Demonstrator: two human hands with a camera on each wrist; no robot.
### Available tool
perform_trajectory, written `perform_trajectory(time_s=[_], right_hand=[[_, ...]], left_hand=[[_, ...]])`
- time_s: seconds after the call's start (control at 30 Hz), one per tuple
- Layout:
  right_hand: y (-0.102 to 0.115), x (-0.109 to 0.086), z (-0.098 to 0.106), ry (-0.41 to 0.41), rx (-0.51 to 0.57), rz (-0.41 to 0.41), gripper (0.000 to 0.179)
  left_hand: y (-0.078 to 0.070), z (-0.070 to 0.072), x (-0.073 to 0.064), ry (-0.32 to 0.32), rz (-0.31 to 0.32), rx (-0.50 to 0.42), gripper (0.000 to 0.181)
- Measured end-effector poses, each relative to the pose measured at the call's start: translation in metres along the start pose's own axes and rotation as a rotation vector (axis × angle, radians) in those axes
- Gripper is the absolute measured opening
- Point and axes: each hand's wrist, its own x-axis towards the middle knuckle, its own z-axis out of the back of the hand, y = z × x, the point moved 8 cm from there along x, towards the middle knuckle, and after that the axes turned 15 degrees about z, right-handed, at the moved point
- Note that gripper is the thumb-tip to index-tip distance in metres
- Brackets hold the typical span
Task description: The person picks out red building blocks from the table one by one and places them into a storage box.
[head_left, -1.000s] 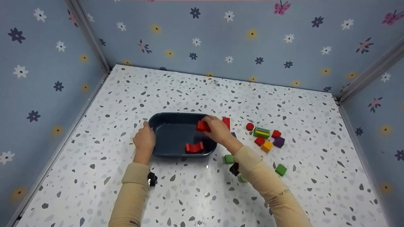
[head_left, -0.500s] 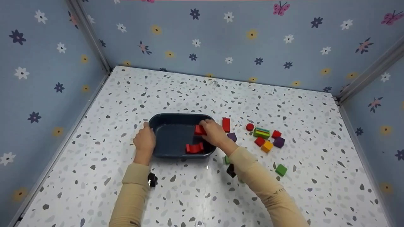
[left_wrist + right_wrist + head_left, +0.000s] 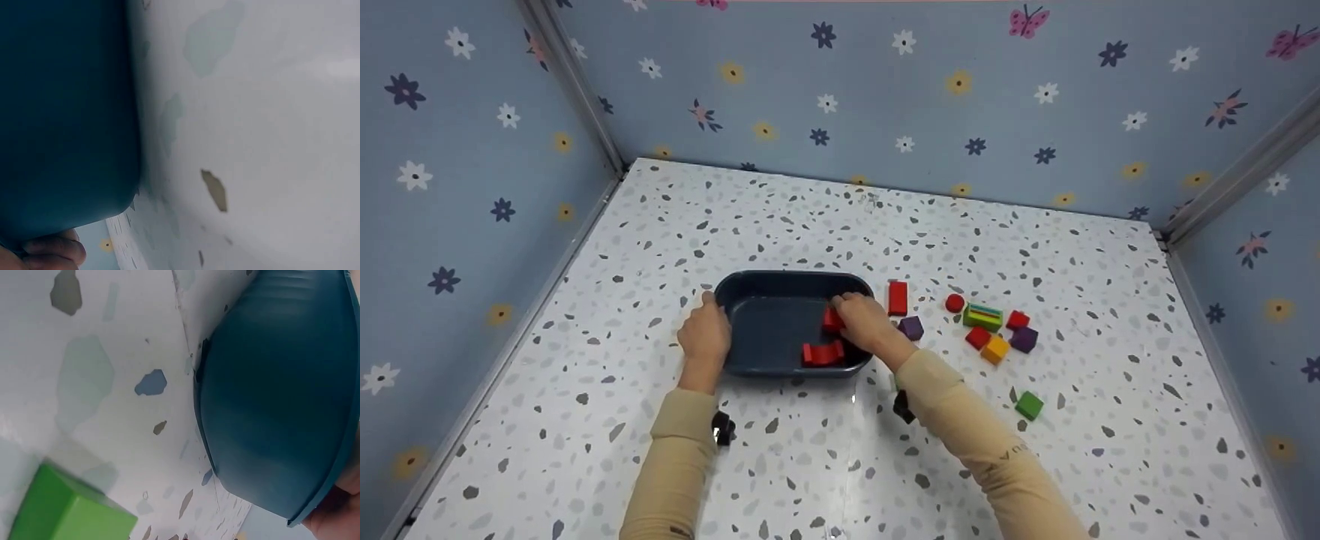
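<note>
A dark blue tray point(image 3: 772, 330) with rounded corners lies on the speckled table. My left hand point(image 3: 704, 335) grips its left rim; in the left wrist view, fingers point(image 3: 59, 250) show at the tray wall's edge. Inside the tray's right end, my right hand point(image 3: 864, 322) holds a red block point(image 3: 832, 320) low over the bottom; whether the block touches it I cannot tell. A red arch-shaped block point(image 3: 823, 353) rests in the tray's front right part. The tray's outer wall point(image 3: 281, 394) hides most of the right hand in the right wrist view.
Right of the tray lie a red rectangular block point(image 3: 898, 298) and a purple block point(image 3: 911, 328). Farther right is a loose group with a striped green block point(image 3: 982, 316) and a yellow block point(image 3: 995, 349). A green cube point(image 3: 1029, 405) lies nearer. Flowered walls point(image 3: 885, 97) enclose the table.
My right hand has lowered the red block into the tray, shifting slightly left and toward me. The purple block is now uncovered. My left hand stays at the rim.
</note>
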Motion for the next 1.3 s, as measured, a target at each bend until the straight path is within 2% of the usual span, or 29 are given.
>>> perform_trajectory(time_s=[0.27, 0.5, 0.73, 1.07, 1.3], right_hand=[[0.0021, 0.0007, -0.0049, 0.007, -0.02, -0.004, 0.032], [0.004, 0.0009, -0.0057, 0.011, -0.052, 0.005, 0.031], [0.0037, 0.0014, -0.0068, 0.017, -0.046, -0.004, 0.024], [0.0052, 0.0005, -0.005, 0.006, -0.072, -0.014, 0.017], [0.0049, -0.0019, 0.0001, 0.014, -0.034, -0.035, 0.027]], left_hand=[[0.0, 0.0002, -0.0001, -0.004, -0.003, -0.002, 0.026], [-0.0017, 0.0015, -0.0015, -0.03, -0.031, 0.008, 0.027], [-0.0007, 0.0003, 0.0, -0.015, -0.01, 0.007, 0.029], [-0.0017, -0.0006, 0.0, -0.006, -0.014, 0.006, 0.027], [-0.0013, -0.0001, -0.0003, -0.007, -0.018, -0.001, 0.027]])
